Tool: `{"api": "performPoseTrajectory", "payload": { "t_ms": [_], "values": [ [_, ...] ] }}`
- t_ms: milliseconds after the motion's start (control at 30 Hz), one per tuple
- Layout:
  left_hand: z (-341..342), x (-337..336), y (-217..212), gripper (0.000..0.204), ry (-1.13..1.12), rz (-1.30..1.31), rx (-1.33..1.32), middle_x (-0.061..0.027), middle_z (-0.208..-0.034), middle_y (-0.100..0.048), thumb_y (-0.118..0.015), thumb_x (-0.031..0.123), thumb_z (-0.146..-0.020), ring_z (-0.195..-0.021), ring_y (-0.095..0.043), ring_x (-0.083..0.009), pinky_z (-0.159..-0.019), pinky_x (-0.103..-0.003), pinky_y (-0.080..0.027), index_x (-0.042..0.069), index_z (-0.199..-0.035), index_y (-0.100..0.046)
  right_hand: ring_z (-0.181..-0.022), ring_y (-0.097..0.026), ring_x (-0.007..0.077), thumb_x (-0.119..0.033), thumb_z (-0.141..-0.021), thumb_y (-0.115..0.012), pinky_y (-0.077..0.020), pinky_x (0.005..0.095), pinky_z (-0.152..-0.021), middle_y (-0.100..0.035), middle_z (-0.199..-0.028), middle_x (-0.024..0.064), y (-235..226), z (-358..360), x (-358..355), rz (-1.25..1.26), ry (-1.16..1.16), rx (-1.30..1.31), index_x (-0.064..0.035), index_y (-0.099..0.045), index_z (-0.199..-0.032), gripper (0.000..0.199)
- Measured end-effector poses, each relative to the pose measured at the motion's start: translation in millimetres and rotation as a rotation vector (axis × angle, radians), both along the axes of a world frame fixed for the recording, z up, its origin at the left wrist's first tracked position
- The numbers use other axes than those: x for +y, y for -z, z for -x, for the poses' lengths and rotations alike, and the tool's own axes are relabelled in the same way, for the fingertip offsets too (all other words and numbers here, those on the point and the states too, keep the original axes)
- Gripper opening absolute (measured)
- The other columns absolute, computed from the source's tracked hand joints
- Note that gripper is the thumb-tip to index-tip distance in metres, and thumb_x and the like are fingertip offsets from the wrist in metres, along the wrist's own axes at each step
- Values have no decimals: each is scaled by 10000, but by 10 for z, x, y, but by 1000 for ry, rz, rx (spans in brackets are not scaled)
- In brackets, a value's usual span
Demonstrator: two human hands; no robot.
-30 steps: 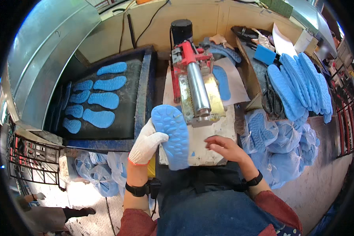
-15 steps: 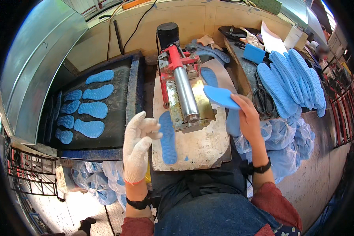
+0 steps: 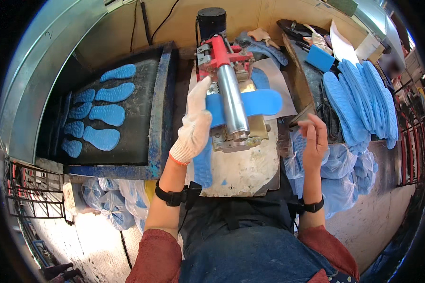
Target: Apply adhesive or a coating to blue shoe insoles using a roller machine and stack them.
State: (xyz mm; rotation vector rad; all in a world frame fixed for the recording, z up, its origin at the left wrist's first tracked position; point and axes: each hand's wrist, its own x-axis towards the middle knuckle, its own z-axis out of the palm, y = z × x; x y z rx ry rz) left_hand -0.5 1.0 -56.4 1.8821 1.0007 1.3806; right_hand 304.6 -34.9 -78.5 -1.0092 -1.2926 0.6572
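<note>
A smooth blue insole [image 3: 263,102] lies crosswise under the steel roller [image 3: 233,101] of a small red-framed machine [image 3: 220,49], sticking out on both sides. My left hand [image 3: 194,120], in a white knitted glove, is at the insole's left end, with its fingers stretched upward; whether they touch the insole is hard to tell. To the right of the machine, my bare right hand [image 3: 314,139] is raised with bent, parted fingers and nothing in it. A textured blue insole [image 3: 203,165] rests on the worn board [image 3: 243,170], partly hidden by my left hand and wrist.
On the left, a dark tray [image 3: 144,113] with a raised blue edge holds several blue insoles [image 3: 107,113]. Stacked insoles [image 3: 359,104], black scissors [image 3: 329,111] and a blue block [image 3: 319,58] lie on the right-hand bench. Below stand plastic bags [image 3: 340,179] of blue pieces.
The insole has passed from my right hand to under the roller. My right hand has let go and drawn back slightly right; my left hand has moved up and right to the machine.
</note>
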Motion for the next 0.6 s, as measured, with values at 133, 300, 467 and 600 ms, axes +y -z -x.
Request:
{"api": "performPoseTrajectory", "payload": {
  "t_ms": [133,300,467,600],
  "values": [
    [180,-174,462,734,-39,69,-203,-171,-1381,-393,-262,548,-992,-1297,-369,-258,-1109,-360,-254,-3,-1475,-227,-754,-559,111,-138,-960,-514,-460,255,-694,-644,-949,72,716,117,-70,444,-69,-76,-18,-553,-1170,245],
    [169,-693,488,714,75,387,-411,-101,-1362,-444,-241,553,-1003,-1242,-436,-195,-1075,-328,-326,6,-1460,-268,-757,-623,158,-140,-949,-507,-500,295,-683,-655,-910,122,1314,693,-31,511,-395,-608,5,-631,-1037,210],
    [138,-1250,155,632,142,942,-1120,-87,-1286,-547,-248,535,-1010,-1093,-567,-204,-971,-365,-451,74,-1430,-355,-1111,-548,443,-194,-827,-686,-498,459,-819,-530,-1272,249,1805,1586,121,-3,-436,-800,2,-507,-1279,524],
    [714,-1198,-22,629,28,955,-1242,-103,-1143,-632,-312,550,-995,-983,-625,-193,-906,-337,-497,31,-1289,-512,-1095,-546,447,-287,-730,-777,-511,453,-818,-449,-1316,258,1220,2152,-98,538,-409,-1018,-31,-237,-1459,942]
  ]
}}
